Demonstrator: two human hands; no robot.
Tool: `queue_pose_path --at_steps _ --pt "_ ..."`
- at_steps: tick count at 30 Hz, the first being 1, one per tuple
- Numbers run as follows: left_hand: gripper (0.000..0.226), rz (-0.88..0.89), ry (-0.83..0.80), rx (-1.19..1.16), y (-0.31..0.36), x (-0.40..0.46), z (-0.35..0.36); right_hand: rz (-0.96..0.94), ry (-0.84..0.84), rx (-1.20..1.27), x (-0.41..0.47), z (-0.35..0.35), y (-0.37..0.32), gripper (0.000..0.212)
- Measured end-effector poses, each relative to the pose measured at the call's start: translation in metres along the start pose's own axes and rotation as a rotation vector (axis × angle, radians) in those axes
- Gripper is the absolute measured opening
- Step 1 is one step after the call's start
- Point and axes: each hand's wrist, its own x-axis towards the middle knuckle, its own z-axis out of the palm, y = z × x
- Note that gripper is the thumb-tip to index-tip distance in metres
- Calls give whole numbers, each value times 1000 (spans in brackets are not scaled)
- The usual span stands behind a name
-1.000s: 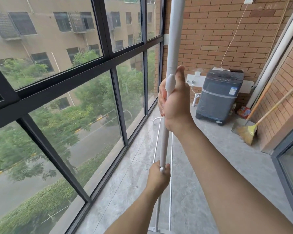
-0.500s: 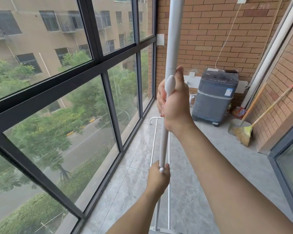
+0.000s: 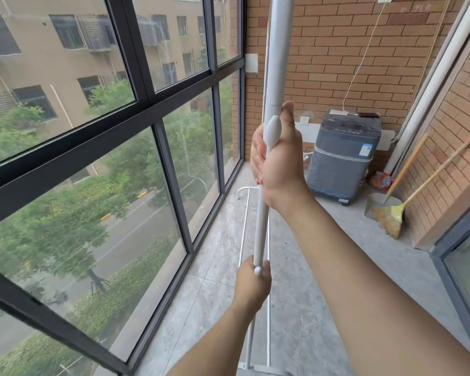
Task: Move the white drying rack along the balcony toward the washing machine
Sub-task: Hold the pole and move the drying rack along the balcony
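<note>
The drying rack (image 3: 276, 50) stands upright near the middle of the balcony, its white pole rising out of the top of the view and its thin white base rails lying on the floor (image 3: 296, 294) below. The right hand (image 3: 278, 161) is wrapped firmly around the pole at about mid-height, thumb pointing up along it, just below an oval white knob (image 3: 272, 130) on the pole. The left hand (image 3: 253, 283) is closed around the same pole lower down, with a small round white knob (image 3: 257, 270) showing between its fingers. Both forearms reach in from the near edge.

To the left runs a wall of windows (image 3: 136, 109) in dark frames, touching the floor, with trees, a road and a beige building outside. The rack's base lies just beside this glass, and its far curved end sits near the far left corner.

At the far end, against the brick wall (image 3: 337, 50), stands the grey washing machine (image 3: 342, 156), to the right of the pole and well apart from the rack. A thin pale cord (image 3: 364, 55) hangs down the bricks to its top. Right of the machine, 1 broom (image 3: 391, 215) with yellow bristles and a dustpan (image 3: 376, 203) lean at the right wall, with a small red packet (image 3: 381, 180) on the floor between them and the machine. A white pipe (image 3: 429, 85) runs up the far right corner.
</note>
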Motion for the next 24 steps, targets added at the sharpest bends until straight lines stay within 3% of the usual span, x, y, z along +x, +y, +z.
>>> queue_pose_path --at_steps 24 --pt "40 -46 57 -44 52 146 52 25 -23 -9 150 -54 27 57"
